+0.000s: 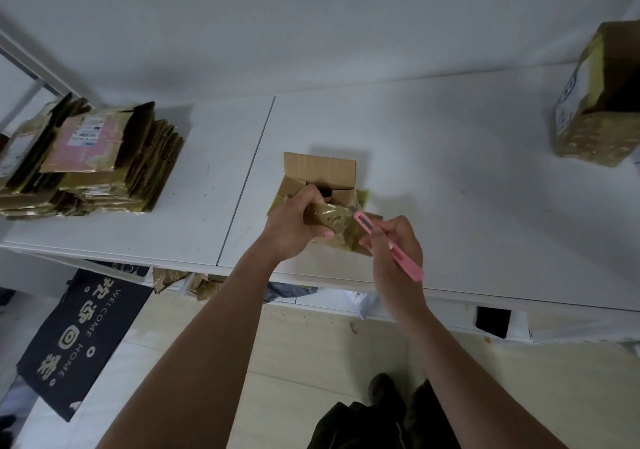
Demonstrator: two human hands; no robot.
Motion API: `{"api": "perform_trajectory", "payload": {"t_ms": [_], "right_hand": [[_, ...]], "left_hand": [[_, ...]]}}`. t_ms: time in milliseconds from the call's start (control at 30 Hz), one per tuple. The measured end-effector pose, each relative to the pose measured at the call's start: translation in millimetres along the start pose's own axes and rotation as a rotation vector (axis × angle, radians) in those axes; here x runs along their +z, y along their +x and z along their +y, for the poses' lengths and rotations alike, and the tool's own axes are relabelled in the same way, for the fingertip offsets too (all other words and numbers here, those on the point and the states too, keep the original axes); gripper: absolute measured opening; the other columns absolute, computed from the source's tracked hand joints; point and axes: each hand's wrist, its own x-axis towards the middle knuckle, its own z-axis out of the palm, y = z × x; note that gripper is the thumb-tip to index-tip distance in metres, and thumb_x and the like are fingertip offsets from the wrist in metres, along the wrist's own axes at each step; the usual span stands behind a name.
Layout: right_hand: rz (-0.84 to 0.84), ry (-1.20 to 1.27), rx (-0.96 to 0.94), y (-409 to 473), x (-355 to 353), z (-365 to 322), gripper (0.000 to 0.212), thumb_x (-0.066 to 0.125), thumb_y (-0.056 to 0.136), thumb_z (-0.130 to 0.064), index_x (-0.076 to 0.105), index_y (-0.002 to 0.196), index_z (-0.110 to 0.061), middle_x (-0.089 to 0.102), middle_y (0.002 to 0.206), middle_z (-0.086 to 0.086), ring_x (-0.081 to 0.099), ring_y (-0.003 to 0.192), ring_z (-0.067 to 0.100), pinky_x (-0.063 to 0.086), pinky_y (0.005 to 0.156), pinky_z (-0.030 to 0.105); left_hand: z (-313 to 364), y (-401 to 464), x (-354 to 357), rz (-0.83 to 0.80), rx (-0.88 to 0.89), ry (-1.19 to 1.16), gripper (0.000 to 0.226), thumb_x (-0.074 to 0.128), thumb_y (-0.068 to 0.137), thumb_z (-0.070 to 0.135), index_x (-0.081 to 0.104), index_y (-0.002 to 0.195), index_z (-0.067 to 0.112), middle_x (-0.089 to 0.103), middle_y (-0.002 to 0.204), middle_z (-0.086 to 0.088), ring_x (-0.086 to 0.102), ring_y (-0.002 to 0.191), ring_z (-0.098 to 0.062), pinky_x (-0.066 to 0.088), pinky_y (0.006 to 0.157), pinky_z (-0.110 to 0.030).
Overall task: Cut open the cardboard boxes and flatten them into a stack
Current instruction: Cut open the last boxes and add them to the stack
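Gripping the small box (320, 185) on the desk (450, 158), your left hand (294, 227) kept a tight grip. Your right hand (391, 244) pinched the pink cutter (388, 244), blade at the tape.

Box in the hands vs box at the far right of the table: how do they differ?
The held box is gripped by the left hand, while the far-right box stands untouched. The pink knife in the right hand has its tip at the held box; nothing is near the far-right box. The held box looks smaller, though it is nearer. Both are brown cardboard wrapped in yellowish tape, with one end open.
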Motion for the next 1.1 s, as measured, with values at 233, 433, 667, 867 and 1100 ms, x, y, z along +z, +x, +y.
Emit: {"api": "perform_trajectory", "payload": {"t_ms": [233, 433, 667, 867, 1100], "right_hand": [[-0.05, -0.069, -0.013, -17.3, -4.8, 8.3, 0.021, 0.052, 0.096, -0.002, 0.052, 0.084, -0.019, 0.065, 0.076, 0.001, 0.062, 0.074, 0.035, 0.051, 0.062, 0.05], [-0.025, -0.043, -0.009, -1.4, 2.7, -1.0, 0.026, 0.05, 0.097, -0.001, 0.05, 0.082, -0.023, 0.065, 0.081, 0.005, 0.063, 0.08, 0.029, 0.053, 0.065, 0.048], [-0.077, -0.081, -0.03, -19.6, -3.8, 7.2, 0.019, 0.051, 0.094, -0.004, 0.053, 0.083, -0.019, 0.064, 0.073, 0.001, 0.062, 0.072, 0.029, 0.05, 0.06, 0.041], [-0.041, -0.012, 0.01, -9.1, -0.3, 1.0, 0.02, 0.051, 0.095, -0.002, 0.053, 0.081, -0.016, 0.064, 0.072, 0.008, 0.065, 0.074, 0.032, 0.053, 0.065, 0.056], [0.061, 0.013, -0.021, 2.8, 4.0, -3.1, 0.015, 0.049, 0.093, -0.009, 0.05, 0.079, -0.013, 0.064, 0.071, 0.007, 0.065, 0.072, 0.027, 0.053, 0.057, 0.035]], "left_hand": [[-1.9, 0.8, 0.7, 0.001, 0.013, -0.022, 0.042, 0.081, 0.075, 0.013, 0.045, 0.082, 0.032, 0.063, 0.106, 0.018, 0.056, 0.108, -0.02, 0.046, 0.087, -0.04], [-2.4, 3.2, 1.0, -0.002, 0.014, -0.021, 0.042, 0.082, 0.074, 0.013, 0.045, 0.082, 0.032, 0.062, 0.104, 0.021, 0.057, 0.106, -0.02, 0.047, 0.087, -0.041], [-6.0, 1.7, 1.3, 0.005, 0.024, -0.047, 0.04, 0.082, 0.074, 0.013, 0.048, 0.086, 0.028, 0.058, 0.097, 0.031, 0.056, 0.108, -0.02, 0.045, 0.085, -0.038], [-3.8, 3.9, 1.5, 0.018, 0.019, -0.071, 0.04, 0.082, 0.075, 0.014, 0.047, 0.084, 0.03, 0.058, 0.1, 0.031, 0.054, 0.109, -0.018, 0.04, 0.074, -0.025], [-6.2, 4.6, 2.5, 0.017, 0.021, -0.068, 0.04, 0.082, 0.073, 0.013, 0.048, 0.085, 0.029, 0.061, 0.105, 0.025, 0.055, 0.111, -0.02, 0.046, 0.09, -0.04]]}}
